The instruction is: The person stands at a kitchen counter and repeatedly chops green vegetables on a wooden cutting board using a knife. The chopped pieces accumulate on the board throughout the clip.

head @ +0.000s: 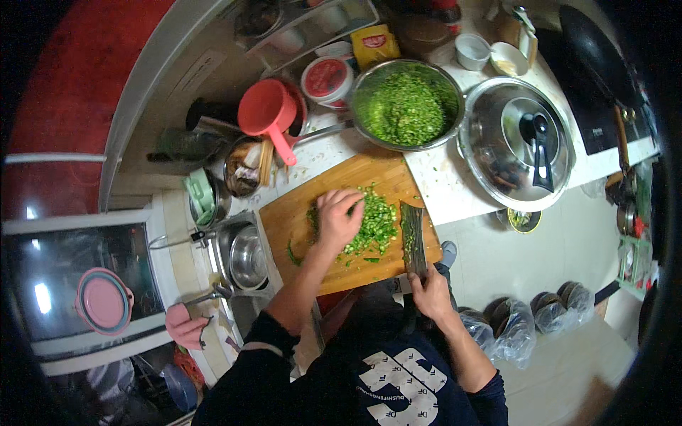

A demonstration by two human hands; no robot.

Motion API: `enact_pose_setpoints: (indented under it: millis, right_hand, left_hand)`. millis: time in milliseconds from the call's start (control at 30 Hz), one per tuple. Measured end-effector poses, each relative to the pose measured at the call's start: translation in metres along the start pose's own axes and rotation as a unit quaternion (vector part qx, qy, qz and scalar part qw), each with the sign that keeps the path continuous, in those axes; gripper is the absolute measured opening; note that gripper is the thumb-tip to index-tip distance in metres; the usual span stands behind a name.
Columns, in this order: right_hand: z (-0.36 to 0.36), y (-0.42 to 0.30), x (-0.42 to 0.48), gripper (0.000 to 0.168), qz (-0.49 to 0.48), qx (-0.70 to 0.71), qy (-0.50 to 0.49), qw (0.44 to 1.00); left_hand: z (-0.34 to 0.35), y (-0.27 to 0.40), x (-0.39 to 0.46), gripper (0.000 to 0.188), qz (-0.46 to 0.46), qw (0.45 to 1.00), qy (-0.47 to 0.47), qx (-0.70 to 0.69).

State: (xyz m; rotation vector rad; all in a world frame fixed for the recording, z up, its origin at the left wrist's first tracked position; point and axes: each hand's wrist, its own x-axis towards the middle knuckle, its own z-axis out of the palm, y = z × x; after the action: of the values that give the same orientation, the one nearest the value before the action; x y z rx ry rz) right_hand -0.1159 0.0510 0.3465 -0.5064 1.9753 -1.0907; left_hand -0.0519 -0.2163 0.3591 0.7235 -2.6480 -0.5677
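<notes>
My right hand (432, 294) grips the handle of a kitchen cleaver (413, 237). Its dark blade is over the right side of the wooden cutting board (290, 213), with green bits stuck to it. My left hand (339, 215) is bent over the left part of a heap of chopped green vegetable (379, 223), probably green peppers. Whether its fingers hold any pieces is hidden. A longer green strip (292, 254) lies at the board's left. Beyond the board, a steel bowl (362, 133) is filled with similar chopped greens (407, 106).
Right of the bowl stands a large steel pot with a glass lid (495, 149), close to the counter's edge. A red ladle (266, 112) and a lidded tub (327, 80) are at the back left. A sink with a steel basin (249, 258) borders the board's left side.
</notes>
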Motion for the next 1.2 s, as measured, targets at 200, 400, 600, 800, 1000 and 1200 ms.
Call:
enact_pose_setpoints:
  millis: [200,400,600,800,1000,1200]
  right_hand:
    - [0.031,-0.041,0.011,0.023,-0.094,-0.144,-0.014,0.985]
    - [0.051,-0.068,0.009,0.021,-0.137,-0.202,-0.1,0.965]
    - [0.077,-0.072,0.008,0.02,-0.248,-0.251,-0.152,0.923]
    - [0.104,-0.061,0.013,0.011,-0.32,-0.438,-0.122,0.831]
    - [0.111,-0.056,0.019,0.014,-0.557,-0.688,0.181,0.429]
    - [0.095,-0.071,0.008,0.019,-0.601,-0.682,0.146,0.39]
  left_hand:
    - [-0.076,-0.093,-0.122,0.028,-0.243,0.97,0.003,0.004]
    - [-0.066,-0.088,-0.179,0.037,-0.123,0.991,-0.003,0.057]
    - [-0.031,-0.077,-0.172,0.018,-0.076,0.993,0.077,0.051]
    - [-0.035,-0.076,-0.18,0.014,-0.07,0.992,0.105,0.017]
    - [-0.018,-0.084,-0.193,0.01,-0.062,0.988,0.136,-0.03]
    - [-0.005,-0.088,-0.202,0.014,-0.049,0.988,0.145,-0.025]
